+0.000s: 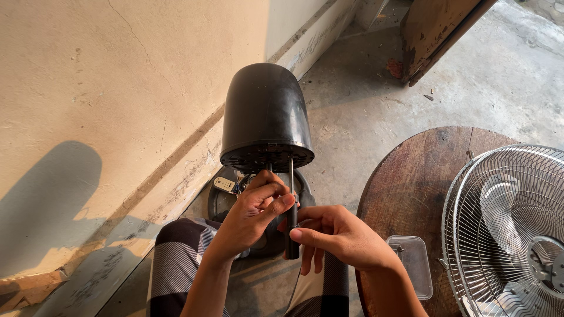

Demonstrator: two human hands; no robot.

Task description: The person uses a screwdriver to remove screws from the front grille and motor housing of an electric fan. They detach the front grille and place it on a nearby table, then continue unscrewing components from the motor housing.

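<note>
To the left of both hands rises a cream plastered wall [117,88] with fine cracks and the shadow of a head on it. Below the left forearm lies a knee in dark cloth with pale checks [179,261].

The left hand [249,214] is curled, its thumb and fingertips bunched against the upper part of a screwdriver [291,226], just under the black motor housing [265,114]. That housing stands directly above the hands: a rounded, bucket-shaped plastic cover whose closed dome points up and away, while its vented open face tilts down toward the hands. Behind the left hand's knuckles, a small pale rectangular label or switch plate [224,184] shows on the dark round fan base [218,202], beside a knot of wires; what is printed on it is too small to tell.

The screwdriver runs nearly upright. Its thin metal shaft goes up from between the two hands into the housing's underside, and its black handle hangs down past the fingers. The right hand [332,235] is closed around that handle from the right, thumb laid across the front, lower fingers folded under.

Right of the right wrist sits a round dark wooden tabletop [411,176]. On it, close to the right forearm, lies a clear, rounded-rectangular plastic lid or box [412,264]. Farther right a chrome wire fan guard [511,229] rests on the same tabletop.
</note>
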